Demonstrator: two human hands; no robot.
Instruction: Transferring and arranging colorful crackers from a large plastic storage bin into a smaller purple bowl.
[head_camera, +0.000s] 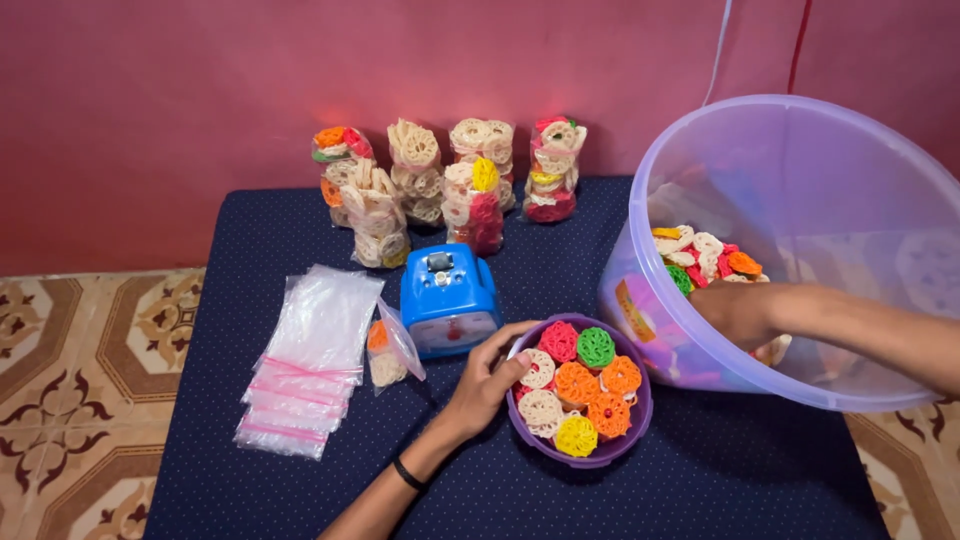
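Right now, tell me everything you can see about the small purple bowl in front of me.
The small purple bowl is round, looks like plastic, and sits upright on the dark blue dotted cloth, right beside the tilted large translucent tub. It is heaped with flower-shaped crackers in orange, cream, red, green and yellow. The left hand touches its left rim, fingers on the crackers. Whether bowl and tub touch is unclear.

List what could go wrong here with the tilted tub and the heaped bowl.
1. The big translucent tub leans while the right hand reaches inside; it might tip and spill crackers.
2. The purple bowl is heaped; the left hand at its rim could knock wheel crackers onto the dark cloth.
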